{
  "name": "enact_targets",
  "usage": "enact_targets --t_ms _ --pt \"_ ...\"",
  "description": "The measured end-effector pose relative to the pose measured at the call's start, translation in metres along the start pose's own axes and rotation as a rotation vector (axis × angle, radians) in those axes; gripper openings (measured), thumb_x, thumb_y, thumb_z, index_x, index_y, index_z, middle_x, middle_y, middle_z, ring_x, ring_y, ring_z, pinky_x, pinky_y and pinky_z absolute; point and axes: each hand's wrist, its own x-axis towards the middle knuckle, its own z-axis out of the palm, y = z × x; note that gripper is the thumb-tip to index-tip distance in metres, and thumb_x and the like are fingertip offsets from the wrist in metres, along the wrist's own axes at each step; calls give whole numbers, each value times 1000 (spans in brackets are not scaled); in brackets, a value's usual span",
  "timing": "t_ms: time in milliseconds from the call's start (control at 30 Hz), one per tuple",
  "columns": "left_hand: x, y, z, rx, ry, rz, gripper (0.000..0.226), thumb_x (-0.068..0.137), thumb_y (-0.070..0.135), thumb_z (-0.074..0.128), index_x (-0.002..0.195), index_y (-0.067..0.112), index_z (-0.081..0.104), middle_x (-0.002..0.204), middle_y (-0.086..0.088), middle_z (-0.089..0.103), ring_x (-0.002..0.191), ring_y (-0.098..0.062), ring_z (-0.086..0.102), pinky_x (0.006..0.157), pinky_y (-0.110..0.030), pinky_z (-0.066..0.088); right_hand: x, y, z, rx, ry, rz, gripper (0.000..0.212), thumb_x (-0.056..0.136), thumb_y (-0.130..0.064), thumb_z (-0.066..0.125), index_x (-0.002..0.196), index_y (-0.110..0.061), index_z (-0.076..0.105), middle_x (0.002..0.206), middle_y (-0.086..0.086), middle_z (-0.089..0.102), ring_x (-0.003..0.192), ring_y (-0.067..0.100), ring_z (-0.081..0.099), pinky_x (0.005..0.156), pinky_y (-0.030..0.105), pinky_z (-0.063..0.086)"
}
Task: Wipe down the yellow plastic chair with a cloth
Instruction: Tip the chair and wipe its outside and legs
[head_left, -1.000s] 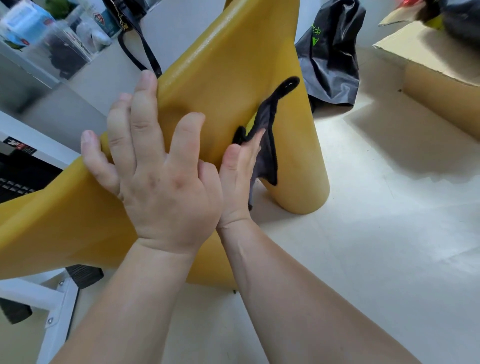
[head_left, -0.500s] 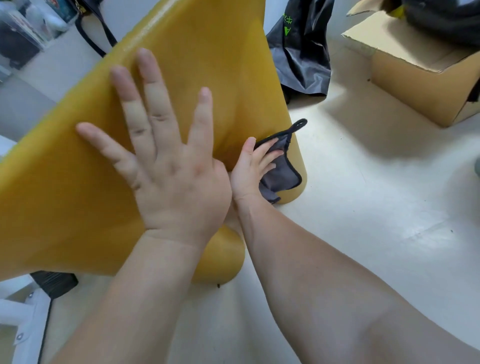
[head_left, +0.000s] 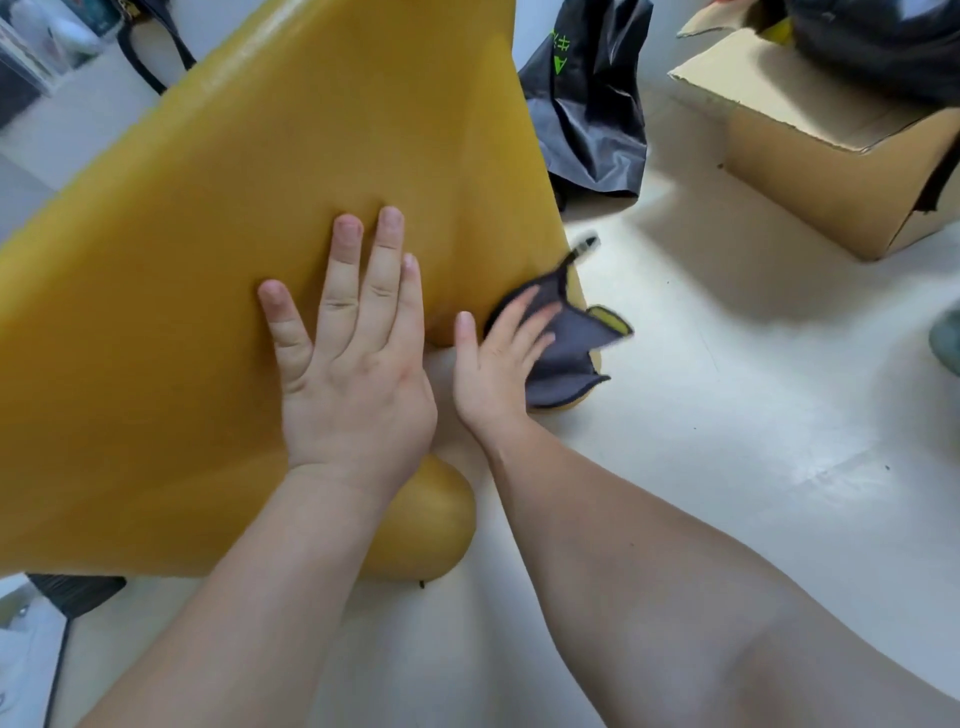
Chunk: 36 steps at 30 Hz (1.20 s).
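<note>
The yellow plastic chair (head_left: 249, 218) lies tipped over and fills the left half of the view, its legs reaching down to the pale floor. My left hand (head_left: 353, 374) presses flat on its broad yellow surface with fingers spread. My right hand (head_left: 498, 364) is just to the right, fingers straight, pushing a dark grey cloth (head_left: 566, 353) against the lower end of a chair leg near the floor. The cloth is blurred, and part of it hangs loose past the leg.
A black plastic bag (head_left: 592, 104) with green print sits behind the chair. An open cardboard box (head_left: 821, 150) stands at the upper right. A black bag strap (head_left: 150, 57) and a clear container lie at the upper left. A white frame (head_left: 31, 623) is at the lower left.
My right hand has slid the cloth down the chair leg toward the floor. My left hand has shifted lower on the yellow surface and flattened out. The view has swung right.
</note>
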Motion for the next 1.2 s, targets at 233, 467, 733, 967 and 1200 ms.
enact_targets --t_ms 233,467,733,967,1200 --pt "2 4 5 0 136 -24 44 109 27 37 148 13 48 167 -3 21 155 -27 7 116 -60 -2 -17 -40 15 -154 25 -100 87 92 -70 7 159 -21 -21 166 10 -29 154 35 -21 121 60 -6" --pt "0 -3 3 -4 128 6 52 99 15 38 151 12 44 169 -3 16 155 -18 -12 115 -47 -26 -1 0 0 -97 12 -26 74 106 -56 25 160 -29 -17 166 2 -32 154 29 -24 121 66 3" --pt "2 -3 8 19 201 -3 42 110 27 36 146 12 51 165 -2 27 155 -24 11 119 -44 -19 -24 -33 14 -96 -13 -291 91 87 -81 -7 162 -30 -7 169 3 -22 153 30 -25 121 56 -10" --pt "-2 -9 4 10 149 36 51 101 15 28 149 11 46 167 -2 21 155 -14 -9 119 -43 -21 -7 -12 -2 13 -3 -198 80 90 -72 12 162 -38 6 168 0 -26 150 24 -34 123 56 -7" --pt "-2 -9 0 -19 148 37 52 103 17 25 150 12 46 167 -3 23 157 -18 0 120 -43 -19 -7 -65 -6 92 129 -156 85 86 -76 8 161 -39 -9 168 -8 -25 154 26 -25 120 64 0"
